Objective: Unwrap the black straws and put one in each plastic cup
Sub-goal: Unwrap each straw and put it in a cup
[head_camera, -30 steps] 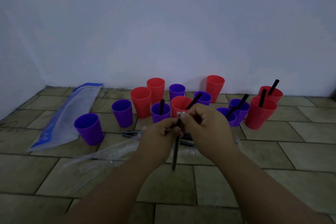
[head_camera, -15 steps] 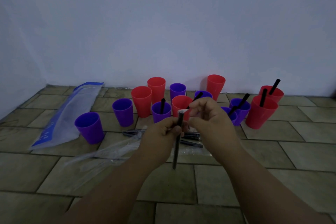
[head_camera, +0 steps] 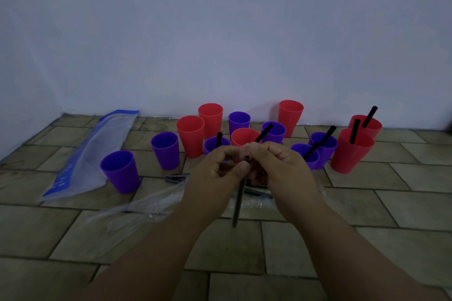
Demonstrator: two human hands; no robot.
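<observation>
Hanging almost upright at the centre of the frame, a black straw [head_camera: 237, 203] is pinched at its top end by both hands, its lower end free above the floor [head_camera: 367, 205]. The left hand [head_camera: 212, 181] curls round the upper part, thumb pressed to the straw. The right hand [head_camera: 283, 173] meets it from the right, its fingers [head_camera: 256, 150] bunched on the pale wrapper tip [head_camera: 247, 151].

Beneath the hands, loose wrapped straws [head_camera: 177, 176] lie on the floor on clear plastic packaging [head_camera: 146, 208]. Behind them stand red and purple plastic cups. Black straws lean in a purple cup [head_camera: 215, 146] just above the left hand, in two purple cups [head_camera: 324, 148] at right of centre, and in two red cups [head_camera: 352, 154] at far right. One more straw [head_camera: 264, 132] rises above the right hand; which cup holds it I cannot tell. The other cups, towards the left and rear, show no straw. A blue-edged bag [head_camera: 97, 151] lies at left, by the wall [head_camera: 220, 44].
</observation>
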